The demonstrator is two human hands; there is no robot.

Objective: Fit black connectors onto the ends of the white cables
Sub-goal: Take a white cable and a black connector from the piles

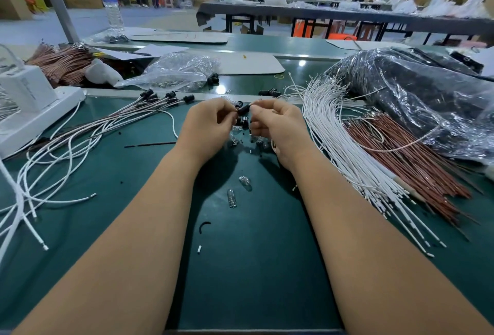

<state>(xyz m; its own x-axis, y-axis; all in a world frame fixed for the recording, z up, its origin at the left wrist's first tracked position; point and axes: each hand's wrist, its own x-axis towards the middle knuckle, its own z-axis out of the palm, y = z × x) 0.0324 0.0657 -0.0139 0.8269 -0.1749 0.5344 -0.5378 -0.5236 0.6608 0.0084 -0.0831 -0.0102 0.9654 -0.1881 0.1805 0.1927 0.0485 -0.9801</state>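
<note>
Nearby, loose glass bulbs (245, 182) btwn forearms, white cables (336, 147) right.

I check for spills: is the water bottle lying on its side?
No, the water bottle stands upright at the far left of the table.

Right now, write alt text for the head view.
Two bare hands, left hand and right hand, hold a black connector above a green table. White cables fan right; finished cables lie left.

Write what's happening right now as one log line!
left hand and right hand: pinching one black connector | finished cables: left | loose white cables: right | stage: fitting
</note>
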